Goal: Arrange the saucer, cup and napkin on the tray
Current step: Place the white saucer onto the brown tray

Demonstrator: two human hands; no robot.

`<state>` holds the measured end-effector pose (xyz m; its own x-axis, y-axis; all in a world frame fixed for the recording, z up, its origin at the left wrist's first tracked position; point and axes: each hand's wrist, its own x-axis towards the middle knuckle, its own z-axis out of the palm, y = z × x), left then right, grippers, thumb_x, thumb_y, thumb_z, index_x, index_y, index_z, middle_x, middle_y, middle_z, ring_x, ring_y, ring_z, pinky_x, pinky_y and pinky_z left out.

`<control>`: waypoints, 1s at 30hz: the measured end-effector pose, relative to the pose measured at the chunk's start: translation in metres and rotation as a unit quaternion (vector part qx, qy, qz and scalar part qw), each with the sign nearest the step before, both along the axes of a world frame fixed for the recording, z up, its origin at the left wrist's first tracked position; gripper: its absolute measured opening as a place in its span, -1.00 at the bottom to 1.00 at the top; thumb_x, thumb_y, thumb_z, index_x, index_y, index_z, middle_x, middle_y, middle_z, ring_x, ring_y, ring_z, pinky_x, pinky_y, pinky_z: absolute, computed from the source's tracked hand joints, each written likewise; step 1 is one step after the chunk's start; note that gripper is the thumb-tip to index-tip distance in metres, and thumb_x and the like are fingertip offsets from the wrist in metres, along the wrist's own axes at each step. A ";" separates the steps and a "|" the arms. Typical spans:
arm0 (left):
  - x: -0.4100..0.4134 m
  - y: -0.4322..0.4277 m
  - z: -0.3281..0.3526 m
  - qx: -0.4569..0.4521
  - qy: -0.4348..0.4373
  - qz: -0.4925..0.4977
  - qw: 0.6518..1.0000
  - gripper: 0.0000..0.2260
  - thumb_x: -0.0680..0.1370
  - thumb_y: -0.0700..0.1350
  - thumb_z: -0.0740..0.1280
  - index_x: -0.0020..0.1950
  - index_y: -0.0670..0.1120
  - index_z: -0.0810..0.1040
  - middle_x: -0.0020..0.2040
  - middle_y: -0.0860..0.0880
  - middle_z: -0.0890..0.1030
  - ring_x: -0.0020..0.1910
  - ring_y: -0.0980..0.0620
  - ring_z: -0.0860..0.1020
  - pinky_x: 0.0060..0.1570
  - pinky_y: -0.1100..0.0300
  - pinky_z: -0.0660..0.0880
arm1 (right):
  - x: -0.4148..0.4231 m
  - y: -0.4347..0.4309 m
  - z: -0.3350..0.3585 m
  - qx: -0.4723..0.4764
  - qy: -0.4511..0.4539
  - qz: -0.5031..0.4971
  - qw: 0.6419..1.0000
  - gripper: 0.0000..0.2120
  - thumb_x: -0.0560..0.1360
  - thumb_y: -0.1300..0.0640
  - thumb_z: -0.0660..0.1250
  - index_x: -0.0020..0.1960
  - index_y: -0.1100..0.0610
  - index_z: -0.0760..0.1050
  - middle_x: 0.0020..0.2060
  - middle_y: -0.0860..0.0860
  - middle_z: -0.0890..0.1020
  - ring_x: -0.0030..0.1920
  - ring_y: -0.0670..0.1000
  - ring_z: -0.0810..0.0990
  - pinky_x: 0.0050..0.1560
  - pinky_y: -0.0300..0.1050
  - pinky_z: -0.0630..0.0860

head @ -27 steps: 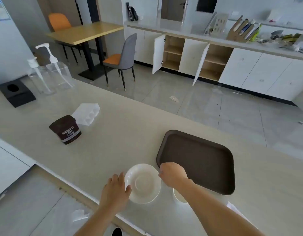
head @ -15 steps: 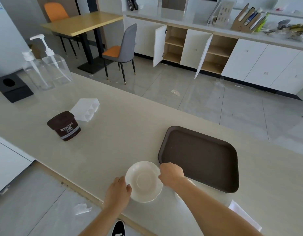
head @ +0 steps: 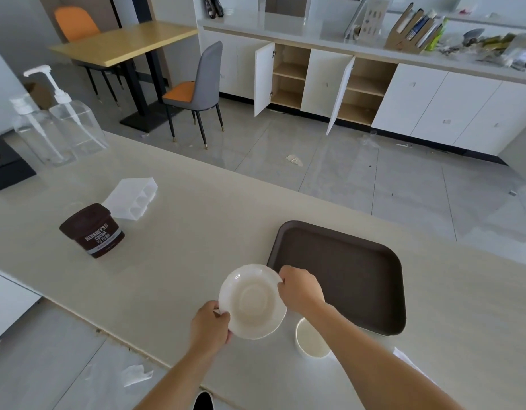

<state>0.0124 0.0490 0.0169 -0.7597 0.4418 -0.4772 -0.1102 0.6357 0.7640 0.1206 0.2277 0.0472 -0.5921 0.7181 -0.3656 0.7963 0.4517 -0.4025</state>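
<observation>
Table (head: 173,270): pale top, carrying all items below. Tray (head: 356,273): dark brown, rectangular, bare, lying just beyond and to the right of the right hand; cocoa tub (head: 93,230) and clear plastic mould (head: 133,196) stand well off to the left of the left hand. Saucer (head: 251,301): white, gripped at opposite rims by both hands, left hand (head: 210,328) closed on its near-left edge and right hand (head: 300,290) closed on its far-right edge, at the tray's near-left corner; cup (head: 310,341): white, on the table under the right forearm; napkin (head: 403,355): white, only a corner showing past that forearm.
</observation>
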 end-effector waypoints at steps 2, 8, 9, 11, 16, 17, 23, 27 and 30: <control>0.004 0.016 0.006 0.012 -0.005 -0.009 1.000 -0.85 0.45 -0.28 0.24 -0.08 -0.10 0.54 -0.29 -0.20 0.64 -0.51 -0.04 0.55 -0.30 0.00 0.60 | 0.007 0.013 0.003 -0.006 0.034 -0.040 0.999 -0.86 0.46 0.21 0.16 -0.07 0.09 0.48 -0.19 0.02 0.62 -0.17 0.12 0.58 -0.24 -0.05 0.52; 0.009 0.068 0.016 0.037 -0.020 -0.049 0.998 -0.82 0.44 -0.26 0.23 -0.07 -0.09 0.58 -0.25 -0.19 0.66 -0.44 -0.05 0.57 -0.24 -0.04 0.62 | 0.032 0.053 -0.002 -0.040 0.080 -0.159 0.983 -0.86 0.51 0.18 0.21 -0.10 0.06 0.54 -0.27 0.01 0.67 -0.30 0.07 0.68 -0.19 -0.06 0.63; 0.009 0.075 0.015 0.045 -0.023 -0.060 0.997 -0.80 0.44 -0.25 0.22 -0.07 -0.07 0.60 -0.28 -0.16 0.65 -0.42 -0.05 0.56 -0.25 -0.02 0.60 | 0.036 0.059 -0.004 -0.050 0.086 -0.180 0.979 -0.86 0.51 0.19 0.21 -0.11 0.06 0.55 -0.28 0.01 0.68 -0.34 0.06 0.69 -0.18 -0.04 0.65; 0.007 0.086 0.012 0.062 -0.011 -0.084 0.994 -0.80 0.44 -0.23 0.20 -0.14 -0.05 0.61 -0.34 -0.09 0.60 -0.39 -0.04 0.53 -0.27 0.01 0.52 | 0.042 0.070 -0.010 -0.067 0.097 -0.218 0.969 -0.85 0.50 0.20 0.21 -0.12 0.06 0.55 -0.29 0.01 0.70 -0.40 0.03 0.71 -0.17 -0.01 0.67; -0.011 0.091 -0.019 -0.033 0.189 -0.194 0.962 -0.73 0.55 -0.18 0.22 0.20 -0.05 0.58 0.06 -0.09 0.56 0.08 -0.12 0.52 0.08 0.06 0.41 | 0.051 0.089 -0.029 -0.085 0.103 -0.288 0.948 -0.80 0.56 0.23 0.25 -0.15 0.03 0.58 -0.28 0.01 0.69 -0.41 -0.02 0.71 -0.19 -0.01 0.70; -0.017 0.088 -0.027 -0.061 0.259 -0.218 0.939 -0.71 0.54 -0.18 0.26 0.24 -0.10 0.57 0.11 -0.13 0.56 0.12 -0.18 0.51 0.11 0.01 0.43 | 0.052 0.091 -0.033 -0.086 0.106 -0.298 0.945 -0.79 0.57 0.23 0.26 -0.16 0.02 0.58 -0.28 0.00 0.69 -0.41 -0.03 0.70 -0.21 -0.02 0.70; -0.032 0.080 -0.067 -0.133 0.427 -0.285 0.848 -0.62 0.54 -0.07 0.26 0.34 -0.14 0.51 0.35 -0.25 0.47 0.39 -0.31 0.41 0.37 -0.33 0.27 | 0.057 0.101 -0.056 -0.103 0.127 -0.340 0.926 -0.81 0.57 0.24 0.32 -0.15 0.02 0.59 -0.24 -0.01 0.68 -0.34 -0.01 0.71 -0.25 -0.02 0.71; -0.033 0.079 -0.078 -0.146 0.431 -0.297 0.839 -0.53 0.56 0.04 0.09 0.41 -0.11 0.42 0.44 -0.23 0.39 0.48 -0.26 0.31 0.44 -0.33 0.17 | 0.058 0.103 -0.066 -0.112 0.151 -0.354 0.916 -0.82 0.57 0.25 0.33 -0.13 0.03 0.61 -0.23 0.00 0.69 -0.31 -0.01 0.71 -0.26 -0.01 0.71; -0.033 0.080 -0.080 -0.143 0.433 -0.288 0.842 -0.52 0.54 0.07 0.10 0.40 -0.10 0.45 0.43 -0.21 0.41 0.48 -0.23 0.32 0.44 -0.31 0.18 | 0.056 0.105 -0.066 -0.096 0.157 -0.343 0.921 -0.81 0.56 0.24 0.33 -0.14 0.00 0.61 -0.25 -0.02 0.70 -0.33 -0.02 0.71 -0.33 -0.09 0.69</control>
